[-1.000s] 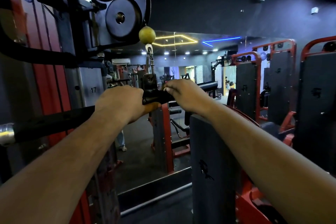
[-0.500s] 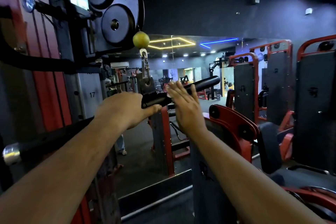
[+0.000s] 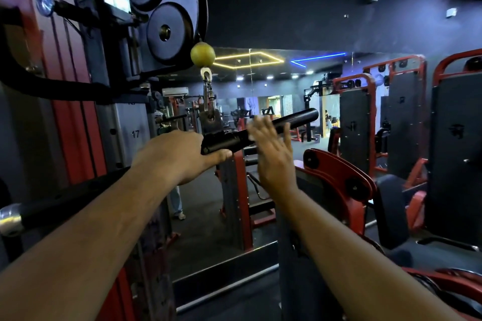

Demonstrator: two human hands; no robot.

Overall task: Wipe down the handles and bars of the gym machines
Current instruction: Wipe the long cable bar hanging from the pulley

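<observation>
Left hand [image 3: 180,156] clamped on cable bar [image 3: 260,130] near the swivel; right hand [image 3: 273,154] flat, fingers spread, against the bar — no cloth clearly visible, other machines untouched.

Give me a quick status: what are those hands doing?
Left hand grips the bar near its clip. Right hand open, fingers straight, against the bar. Nothing in the way.

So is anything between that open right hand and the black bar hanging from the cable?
Nothing visible. The right hand is open with straight fingers, right at the long black cable bar, just right of its hanging bracket; blur hides whether it touches. The left hand grips the bar left of the bracket.
</observation>
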